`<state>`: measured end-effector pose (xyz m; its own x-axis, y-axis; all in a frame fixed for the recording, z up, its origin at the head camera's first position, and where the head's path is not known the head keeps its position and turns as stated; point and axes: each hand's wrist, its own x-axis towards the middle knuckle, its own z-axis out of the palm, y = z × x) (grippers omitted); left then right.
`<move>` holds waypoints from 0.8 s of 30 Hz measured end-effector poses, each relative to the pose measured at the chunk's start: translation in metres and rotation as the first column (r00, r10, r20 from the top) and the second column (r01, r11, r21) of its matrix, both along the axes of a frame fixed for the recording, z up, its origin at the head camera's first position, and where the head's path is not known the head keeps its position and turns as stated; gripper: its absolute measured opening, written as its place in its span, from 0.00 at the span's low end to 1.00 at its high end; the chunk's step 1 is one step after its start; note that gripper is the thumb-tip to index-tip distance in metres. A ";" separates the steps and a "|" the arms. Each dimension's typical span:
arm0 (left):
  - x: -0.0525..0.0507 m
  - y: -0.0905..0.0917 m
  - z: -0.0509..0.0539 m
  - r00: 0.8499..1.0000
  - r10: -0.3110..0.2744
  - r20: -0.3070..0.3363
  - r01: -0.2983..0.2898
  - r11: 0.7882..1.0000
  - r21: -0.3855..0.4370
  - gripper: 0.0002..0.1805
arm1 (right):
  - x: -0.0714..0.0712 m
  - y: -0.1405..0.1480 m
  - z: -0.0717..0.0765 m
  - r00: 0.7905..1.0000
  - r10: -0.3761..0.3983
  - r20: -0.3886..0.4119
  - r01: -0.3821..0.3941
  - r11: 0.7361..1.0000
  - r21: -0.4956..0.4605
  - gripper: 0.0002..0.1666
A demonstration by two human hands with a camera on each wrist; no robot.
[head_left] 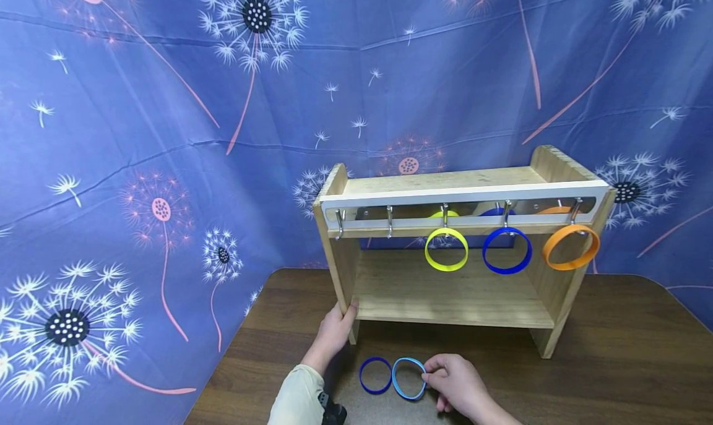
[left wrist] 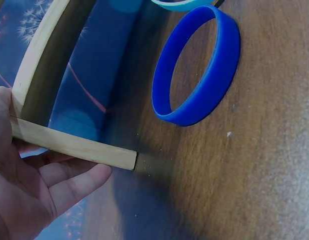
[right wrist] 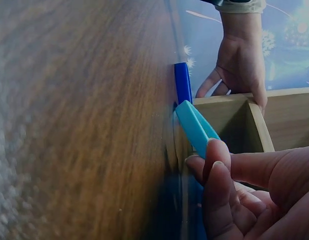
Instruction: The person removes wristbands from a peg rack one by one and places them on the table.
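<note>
Left hand grips the pale wooden rack near the counter's back edge; right hand pinches a light-blue rubbery ring. Three bright rings hang; a dark-blue rubbery ring doesn't.

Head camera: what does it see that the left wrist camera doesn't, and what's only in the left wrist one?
Only head: yellow, royal-blue and orange round rings hanging from silver metal hooks, and the right hand.

Only left wrist: the palm side of the left hand, and a tiny pale speck on the brown wooden table.

Both: that hand gripping the pale wooden shelf, the table, the dark-blue round ring and light-blue round ring there, and blue dandelion-print cloth.
</note>
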<state>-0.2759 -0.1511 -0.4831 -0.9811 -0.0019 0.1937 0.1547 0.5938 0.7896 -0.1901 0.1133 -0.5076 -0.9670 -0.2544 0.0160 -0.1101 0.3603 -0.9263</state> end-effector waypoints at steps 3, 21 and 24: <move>0.000 0.000 0.000 1.000 0.004 0.006 -0.004 1.000 0.001 0.22 | -0.001 0.000 0.000 1.000 0.013 -0.026 -0.013 1.000 0.025 0.06; 0.000 0.001 -0.001 1.000 0.014 0.019 -0.014 1.000 0.007 0.23 | 0.002 0.008 0.002 0.990 0.013 -0.142 0.009 0.987 0.158 0.10; -0.001 0.001 -0.003 1.000 0.014 0.005 -0.014 1.000 -0.002 0.23 | 0.004 0.010 0.003 0.987 0.014 -0.159 0.009 0.990 0.142 0.09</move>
<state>-0.2766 -0.1505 -0.4860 -0.9819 -0.0150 0.1886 0.1424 0.5978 0.7889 -0.1861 0.1237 -0.5045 -0.9544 -0.2671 0.1331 -0.2529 0.4869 -0.8361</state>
